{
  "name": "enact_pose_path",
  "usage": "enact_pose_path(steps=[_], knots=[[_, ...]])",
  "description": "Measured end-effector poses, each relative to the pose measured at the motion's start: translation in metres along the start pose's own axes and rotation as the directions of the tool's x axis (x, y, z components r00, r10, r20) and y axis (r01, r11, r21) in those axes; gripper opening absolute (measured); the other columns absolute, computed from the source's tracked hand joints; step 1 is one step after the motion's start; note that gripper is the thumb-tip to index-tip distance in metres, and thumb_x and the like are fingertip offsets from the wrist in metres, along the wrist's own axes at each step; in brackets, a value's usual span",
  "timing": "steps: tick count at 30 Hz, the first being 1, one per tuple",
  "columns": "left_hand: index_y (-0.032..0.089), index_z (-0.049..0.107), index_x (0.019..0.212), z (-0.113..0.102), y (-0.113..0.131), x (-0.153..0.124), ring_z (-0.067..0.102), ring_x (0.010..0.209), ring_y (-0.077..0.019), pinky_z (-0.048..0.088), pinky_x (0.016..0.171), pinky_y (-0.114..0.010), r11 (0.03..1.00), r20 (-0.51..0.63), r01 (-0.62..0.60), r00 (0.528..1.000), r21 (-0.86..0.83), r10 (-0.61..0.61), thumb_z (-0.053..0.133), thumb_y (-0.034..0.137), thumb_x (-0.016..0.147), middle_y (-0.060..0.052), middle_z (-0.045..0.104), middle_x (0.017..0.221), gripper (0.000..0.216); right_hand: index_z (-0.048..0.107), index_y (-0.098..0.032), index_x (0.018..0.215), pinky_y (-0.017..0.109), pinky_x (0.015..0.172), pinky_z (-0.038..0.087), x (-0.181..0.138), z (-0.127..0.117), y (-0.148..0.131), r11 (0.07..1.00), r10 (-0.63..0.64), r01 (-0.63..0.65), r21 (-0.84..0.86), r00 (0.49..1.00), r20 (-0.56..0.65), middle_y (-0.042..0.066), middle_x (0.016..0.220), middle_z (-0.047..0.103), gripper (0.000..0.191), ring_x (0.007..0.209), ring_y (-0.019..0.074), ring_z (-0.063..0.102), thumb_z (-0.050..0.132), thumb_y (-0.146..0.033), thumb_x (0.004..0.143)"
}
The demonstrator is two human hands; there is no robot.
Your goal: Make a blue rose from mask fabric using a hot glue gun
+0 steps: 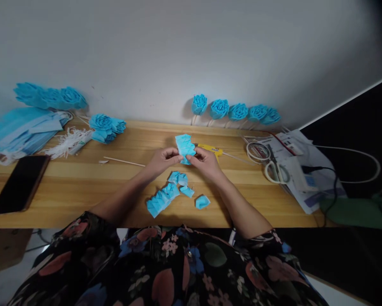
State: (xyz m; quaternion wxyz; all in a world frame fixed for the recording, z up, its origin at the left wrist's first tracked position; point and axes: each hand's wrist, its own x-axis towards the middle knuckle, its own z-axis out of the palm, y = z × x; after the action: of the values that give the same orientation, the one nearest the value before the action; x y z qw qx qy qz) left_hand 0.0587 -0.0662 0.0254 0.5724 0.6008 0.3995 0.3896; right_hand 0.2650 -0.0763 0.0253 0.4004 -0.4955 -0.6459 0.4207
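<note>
Between my two hands is a pleated piece of light-blue fabric [184, 144], held above the middle of the table. My left hand [164, 160] pinches its left lower edge. On the other side, the thumb and fingers of my right hand [206, 160] are closed on its right lower part. Just below lie several loose blue folded petals [203, 202] and a longer gathered blue strip [162, 199]. A yellow glue gun [212, 149] rests behind my right hand, partly hidden by it. A thin wooden stick [124, 161] lies left of my left hand.
Finished blue fabric flowers [219, 109] on sticks lean along the wall, with more flowers [103, 125] at left. Blue face masks [25, 129], white ear loops [66, 142] and a phone [20, 185] lie left. Scissors [276, 170], tape [257, 151] and a cabled white box [301, 174] sit right.
</note>
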Motion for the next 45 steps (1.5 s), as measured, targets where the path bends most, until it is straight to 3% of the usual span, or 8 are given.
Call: enact_pose_path(steps=[7, 13, 19, 26, 30, 35, 45], knots=[[0.017, 0.063, 0.073, 0.002, -0.007, 0.001, 0.056, 0.072, -0.0132, 0.045, 0.074, -0.029, 0.999, -0.044, 0.021, 0.999, -0.038, -0.023, 0.081, 0.046, 0.075, 0.001, 0.064, 0.072, 0.034, 0.064, -0.023, 0.073, 0.03, 0.068, 0.043, -0.001, -0.001, -0.003, 1.0, 0.016, -0.017, 0.021, 0.999, 0.033, -0.001, 0.069, 0.057, 0.039, 0.069, 0.0164, 0.05, 0.077, -0.059, 0.08], [0.017, 0.064, 0.074, 0.0, -0.007, 0.002, 0.056, 0.072, -0.0132, 0.044, 0.075, -0.029, 0.998, -0.084, 0.042, 0.995, -0.041, -0.045, 0.082, 0.049, 0.072, 0.001, 0.064, 0.073, 0.036, 0.071, -0.021, 0.081, 0.032, 0.075, 0.046, 0.002, -0.007, -0.008, 0.993, -0.001, -0.003, 0.12, 0.999, 0.034, 0.001, 0.077, 0.066, 0.042, 0.074, 0.0168, 0.054, 0.073, -0.063, 0.082], [0.019, 0.063, 0.073, 0.001, -0.001, 0.0, 0.055, 0.072, -0.0141, 0.046, 0.074, -0.029, 1.0, -0.056, 0.012, 0.998, 0.005, -0.012, 0.078, 0.056, 0.076, 0.001, 0.062, 0.071, 0.04, 0.063, -0.022, 0.072, 0.029, 0.065, 0.038, 0.003, -0.006, -0.007, 0.997, 0.015, -0.015, 0.081, 1.0, -0.001, -0.002, 0.067, 0.055, 0.046, 0.066, 0.0142, 0.045, 0.077, -0.065, 0.078], [0.018, 0.07, 0.075, 0.002, 0.002, -0.003, 0.058, 0.074, -0.0157, 0.048, 0.076, -0.03, 0.996, -0.02, -0.046, 0.999, 0.079, 0.048, 0.075, 0.054, 0.081, -0.001, 0.067, 0.074, 0.037, 0.062, -0.022, 0.071, 0.03, 0.066, 0.041, 0.004, -0.008, -0.007, 0.994, 0.016, -0.019, 0.107, 0.999, 0.027, -0.001, 0.068, 0.052, 0.055, 0.069, 0.0157, 0.046, 0.071, -0.076, 0.08], [0.018, 0.072, 0.077, 0.003, 0.001, -0.003, 0.06, 0.075, -0.0166, 0.048, 0.076, -0.03, 0.995, -0.022, -0.05, 0.998, 0.091, 0.053, 0.075, 0.055, 0.081, -0.002, 0.068, 0.075, 0.038, 0.061, -0.022, 0.071, 0.03, 0.065, 0.039, 0.003, -0.004, -0.002, 0.992, 0.04, -0.042, 0.116, 0.999, 0.023, -0.003, 0.067, 0.05, 0.053, 0.066, 0.0146, 0.044, 0.078, -0.072, 0.074], [0.018, 0.069, 0.079, 0.004, 0.003, -0.003, 0.061, 0.074, -0.0154, 0.049, 0.076, -0.029, 1.0, -0.054, -0.003, 0.999, -0.005, 0.002, 0.076, 0.055, 0.082, -0.001, 0.068, 0.075, 0.038, 0.058, -0.022, 0.07, 0.029, 0.064, 0.038, 0.0, -0.003, 0.002, 0.995, 0.029, -0.031, 0.1, 0.999, 0.027, -0.003, 0.068, 0.05, 0.048, 0.066, 0.0137, 0.044, 0.076, -0.065, 0.079], [0.018, 0.062, 0.071, 0.006, -0.001, -0.003, 0.057, 0.069, -0.0137, 0.048, 0.074, -0.029, 0.999, -0.065, 0.011, 0.998, -0.051, -0.014, 0.079, 0.061, 0.08, 0.001, 0.063, 0.069, 0.046, 0.068, -0.021, 0.083, 0.029, 0.067, 0.042, 0.0, -0.004, -0.002, 0.99, 0.012, -0.022, 0.14, 0.997, 0.076, -0.002, 0.075, 0.057, 0.043, 0.068, 0.0142, 0.049, 0.075, -0.063, 0.081]])
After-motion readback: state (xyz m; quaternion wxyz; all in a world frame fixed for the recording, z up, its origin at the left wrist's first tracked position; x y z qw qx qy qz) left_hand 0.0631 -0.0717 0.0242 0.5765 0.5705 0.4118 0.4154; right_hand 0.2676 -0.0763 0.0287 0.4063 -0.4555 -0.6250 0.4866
